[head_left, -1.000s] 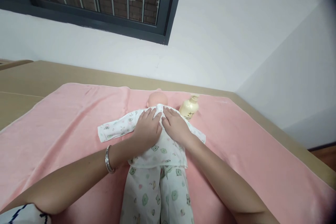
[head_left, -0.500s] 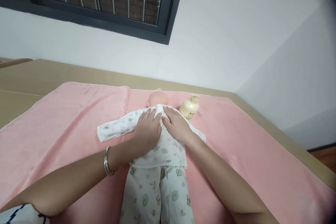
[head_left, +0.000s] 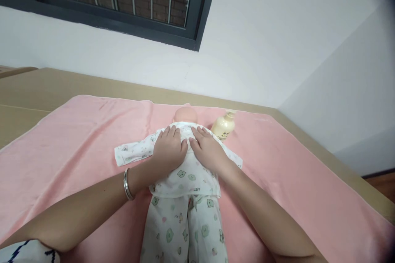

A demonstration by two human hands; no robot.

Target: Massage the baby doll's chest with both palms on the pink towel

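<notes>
A baby doll (head_left: 186,114) lies stretched out on a pink blanket (head_left: 92,131), its head at the far end. It wears a white long-sleeved top (head_left: 191,181) and matching trousers (head_left: 173,230), both printed with small green animal faces. On the left part of the upper top, my left hand (head_left: 169,148) rests flat with its fingers extended. Across from it, my right hand (head_left: 208,148) lies flat on the right part, fingers stretched toward the collar. Both thumbs point inward, with a narrow strip of fabric between them. Neither hand grips anything.
A cream-coloured bottle (head_left: 224,126) stands on the blanket just beyond my right hand. The blanket covers a wooden surface (head_left: 123,88) that runs up to a white wall (head_left: 253,49). Above it is a dark-framed window (head_left: 123,16) with bars.
My left hand has slid slightly left, away from the middle of the top, widening the gap between the hands. My right hand has barely moved.
</notes>
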